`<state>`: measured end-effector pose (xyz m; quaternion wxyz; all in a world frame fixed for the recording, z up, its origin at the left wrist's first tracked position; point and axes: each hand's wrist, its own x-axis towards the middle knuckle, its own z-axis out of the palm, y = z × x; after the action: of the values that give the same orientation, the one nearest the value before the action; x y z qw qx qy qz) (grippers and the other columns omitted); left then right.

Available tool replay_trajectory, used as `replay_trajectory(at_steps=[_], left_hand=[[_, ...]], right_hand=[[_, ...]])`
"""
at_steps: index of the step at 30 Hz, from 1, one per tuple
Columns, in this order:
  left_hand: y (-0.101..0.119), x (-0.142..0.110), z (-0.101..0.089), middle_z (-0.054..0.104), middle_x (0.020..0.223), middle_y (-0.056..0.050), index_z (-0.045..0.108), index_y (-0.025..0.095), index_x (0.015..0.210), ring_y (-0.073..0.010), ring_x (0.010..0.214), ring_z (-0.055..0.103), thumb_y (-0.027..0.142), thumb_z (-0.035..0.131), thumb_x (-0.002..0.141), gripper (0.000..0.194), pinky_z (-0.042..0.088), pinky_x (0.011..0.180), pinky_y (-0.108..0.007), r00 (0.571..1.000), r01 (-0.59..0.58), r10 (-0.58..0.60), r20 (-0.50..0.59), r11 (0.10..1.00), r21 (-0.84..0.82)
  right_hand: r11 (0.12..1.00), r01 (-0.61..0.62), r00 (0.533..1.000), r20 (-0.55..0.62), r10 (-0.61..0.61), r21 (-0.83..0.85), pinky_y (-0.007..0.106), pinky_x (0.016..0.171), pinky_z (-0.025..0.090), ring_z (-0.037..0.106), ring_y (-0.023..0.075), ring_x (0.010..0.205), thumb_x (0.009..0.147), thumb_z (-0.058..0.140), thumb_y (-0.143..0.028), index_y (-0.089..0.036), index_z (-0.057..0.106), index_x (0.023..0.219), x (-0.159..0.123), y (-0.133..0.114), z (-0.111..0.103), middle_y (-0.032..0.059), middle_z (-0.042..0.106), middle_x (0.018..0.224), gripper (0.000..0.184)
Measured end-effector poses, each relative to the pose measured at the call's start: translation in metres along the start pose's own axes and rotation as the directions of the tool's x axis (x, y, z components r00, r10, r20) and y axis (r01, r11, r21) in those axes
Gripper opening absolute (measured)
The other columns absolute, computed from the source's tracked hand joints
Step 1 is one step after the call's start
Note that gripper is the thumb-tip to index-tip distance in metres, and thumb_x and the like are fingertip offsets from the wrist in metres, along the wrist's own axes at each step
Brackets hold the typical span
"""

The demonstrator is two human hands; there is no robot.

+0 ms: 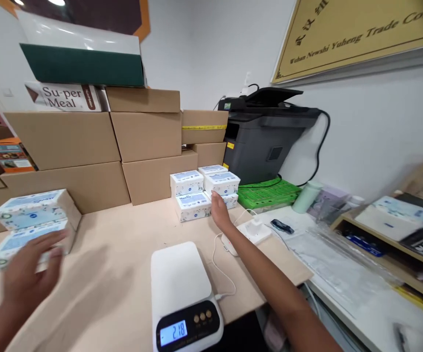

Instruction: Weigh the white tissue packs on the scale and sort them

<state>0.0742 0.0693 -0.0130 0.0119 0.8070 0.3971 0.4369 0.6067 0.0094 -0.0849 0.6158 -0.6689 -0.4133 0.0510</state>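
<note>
Left hand: blurred, thumb parted from fingers, by two stacked left tissue packs on worktop
Right hand: at right tissue packs, near printer; finger grip can't tell from here
Scale: reads 2.18

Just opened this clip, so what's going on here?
A person is handling white packs with bare hands at a table. The left hand, blurred, is open by two stacked packs; the right hand is at the front of a grouped set of packs. Whether either hand touches a pack is hard to tell. Between the hands, nearer the person, sits a scale with its display lit. Cardboard boxes stand behind.
</note>
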Motion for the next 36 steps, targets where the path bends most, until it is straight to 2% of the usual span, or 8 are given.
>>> replay_trajectory(at_steps=[1,3,6,7,10,13,23,36], left_hand=[[0.023,0.018,0.022,0.082,0.133,-0.002,0.072,0.045,0.124,-0.0416,0.132,0.072,0.06,0.06,0.09,0.04,0.054,0.121,-0.064,0.999,-0.035,0.034,-0.015,0.999,-0.024],[0.068,0.055,0.074,0.084,0.126,-0.006,0.078,0.036,0.114,-0.039,0.12,0.078,0.069,0.062,0.089,0.044,0.059,0.115,-0.057,0.985,-0.054,0.075,0.157,0.99,-0.133],[0.118,0.097,0.161,0.079,0.139,-0.012,0.077,0.026,0.126,-0.0375,0.137,0.07,0.08,0.055,0.093,0.067,0.052,0.122,-0.052,0.944,0.209,-0.066,0.322,0.877,-0.433],[0.128,0.104,0.19,0.075,0.147,-0.015,0.075,0.023,0.131,-0.0376,0.142,0.066,0.083,0.053,0.093,0.075,0.05,0.124,-0.052,0.923,0.319,-0.123,0.364,0.774,-0.548],[0.139,0.106,0.262,0.066,0.158,-0.023,0.068,0.017,0.143,-0.0379,0.148,0.064,0.084,0.027,0.102,0.089,0.056,0.117,-0.054,0.886,0.427,-0.183,0.427,0.683,-0.593],[0.133,0.091,0.304,0.058,0.166,-0.026,0.065,0.014,0.148,-0.0385,0.155,0.057,0.075,0.026,0.107,0.083,0.051,0.123,-0.057,0.857,0.492,-0.229,0.462,0.632,-0.599],[0.118,0.072,0.316,0.058,0.17,-0.016,0.07,0.019,0.148,-0.035,0.163,0.048,0.067,0.048,0.103,0.069,0.04,0.133,-0.051,0.837,0.521,-0.191,0.513,0.565,-0.64],[0.117,0.072,0.319,0.049,0.176,-0.017,0.061,0.017,0.158,-0.0333,0.167,0.043,0.061,0.044,0.107,0.07,0.04,0.134,-0.048,0.817,0.558,-0.221,0.533,0.535,-0.634]], right_hand=[[1.0,0.002,1.0,-0.001,-0.002,0.016,0.054,0.133,0.038,0.057,0.0351,0.152,0.102,0.021,-0.085,-0.017,0.068,0.148,0.001,0.001,0.001,0.0206,0.068,0.156,0.095],[0.999,0.002,1.0,0.005,-0.002,0.045,0.055,0.133,0.038,0.058,0.0347,0.152,0.101,0.02,-0.088,-0.017,0.067,0.149,0.0,0.004,0.003,0.0203,0.067,0.158,0.098],[0.996,-0.006,1.0,0.028,0.003,0.087,0.057,0.129,0.043,0.062,0.0355,0.147,0.097,0.016,-0.093,-0.016,0.067,0.149,-0.001,0.007,0.006,0.0221,0.068,0.155,0.106],[0.995,-0.007,0.999,0.036,0.003,0.098,0.056,0.128,0.044,0.063,0.0353,0.146,0.097,0.014,-0.094,-0.016,0.066,0.15,-0.001,0.008,0.007,0.0225,0.068,0.155,0.108],[0.994,-0.005,0.998,0.065,-0.002,0.105,0.054,0.129,0.045,0.063,0.0331,0.147,0.096,0.01,-0.095,-0.016,0.063,0.154,0.001,0.009,0.004,0.0217,0.065,0.158,0.111],[0.998,-0.001,0.992,0.13,-0.008,0.067,0.052,0.133,0.04,0.058,0.0314,0.153,0.098,0.015,-0.094,-0.018,0.063,0.155,0.003,0.011,-0.003,0.0198,0.062,0.163,0.107],[0.995,-0.095,0.968,0.232,0.095,-0.009,0.057,0.134,0.037,0.048,0.0293,0.163,0.104,0.019,-0.087,-0.021,0.016,0.181,-0.002,0.016,-0.018,0.0206,0.049,0.174,0.101],[0.989,-0.147,0.983,0.112,0.144,0.019,0.055,0.122,0.052,0.063,0.034,0.146,0.1,0.017,-0.089,-0.021,0.051,0.164,-0.006,0.017,-0.022,0.0182,0.065,0.158,0.099]])
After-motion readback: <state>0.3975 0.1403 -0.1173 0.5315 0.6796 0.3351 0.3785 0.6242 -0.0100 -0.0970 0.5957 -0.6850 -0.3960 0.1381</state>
